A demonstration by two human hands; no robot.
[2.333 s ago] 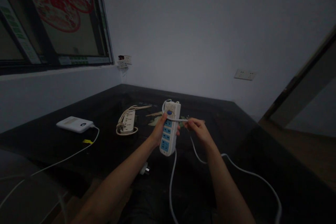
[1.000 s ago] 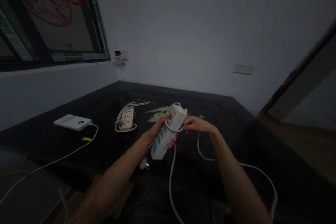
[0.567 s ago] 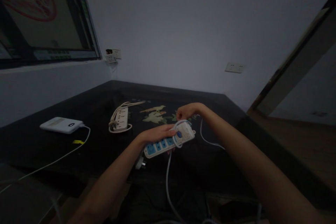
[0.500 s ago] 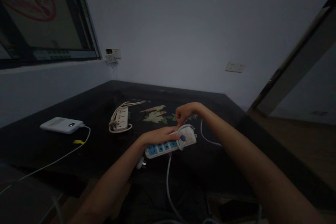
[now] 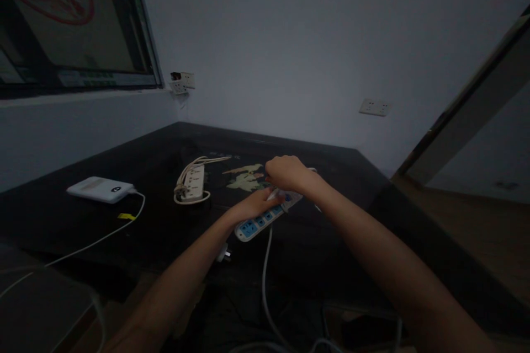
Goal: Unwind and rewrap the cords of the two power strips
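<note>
My left hand is closed round a white power strip with blue sockets, which tilts up to the right above the black table. Its thumb lies across the strip's face near the blue switch. Just above the far end, my right hand is curled closed, back of the hand up; a bit of white cord runs between the two hands. The strip's far end is partly hidden by my right wrist. A length of the white cord hangs from beneath the strip toward my lap. A white plug lies near the table's front edge.
On the black table, a second power strip lies wrapped in its beige cord. Farther left sits a white power bank with a cable and a yellow tag. Wall sockets are at the back.
The power strip has turned from nearly upright to a slanted, sideways pose. My right hand has drawn the cord round the strip and now sits over its far side.
</note>
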